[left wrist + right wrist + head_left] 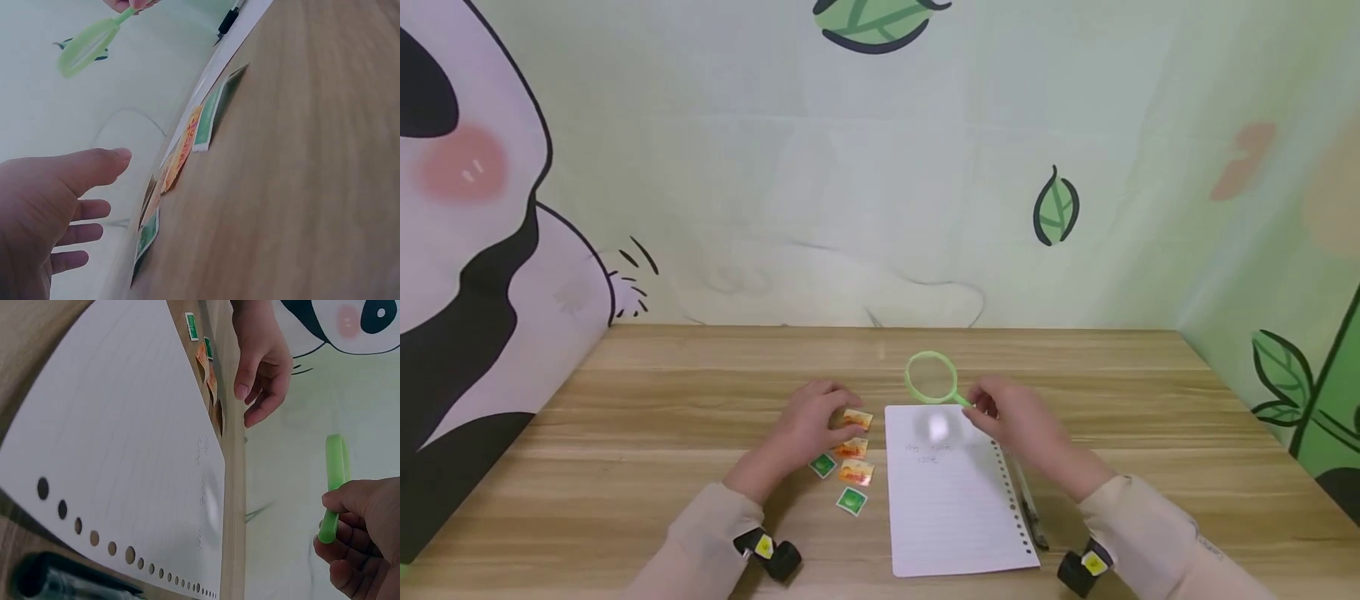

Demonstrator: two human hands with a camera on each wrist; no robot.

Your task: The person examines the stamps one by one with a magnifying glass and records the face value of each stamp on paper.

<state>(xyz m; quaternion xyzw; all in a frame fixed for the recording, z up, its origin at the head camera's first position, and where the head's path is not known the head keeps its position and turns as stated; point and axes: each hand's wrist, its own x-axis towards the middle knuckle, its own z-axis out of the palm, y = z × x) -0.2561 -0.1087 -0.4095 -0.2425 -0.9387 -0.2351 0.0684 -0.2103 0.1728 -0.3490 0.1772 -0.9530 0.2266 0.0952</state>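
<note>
My right hand (1018,421) pinches the handle of a light-green magnifying glass (956,395) between thumb and fingers. The lens is raised over the far end of a lined sheet of paper (955,517), casting a ring shadow with a bright spot on it. Over the small stamps hovers my left hand (808,425), its fingers apart and loosely bent, with nothing held in the left wrist view. Three orange stamps (856,473) lie in a column under and near its fingertips. Two green stamps, one nearer me (852,501) and one by the wrist (823,465), lie beside them.
A pen (1030,508) lies along the punched right edge of the paper. Some faint handwriting (928,450) shows near the sheet's far end. The wooden table (662,467) meets a printed wall cloth (737,208) at the back.
</note>
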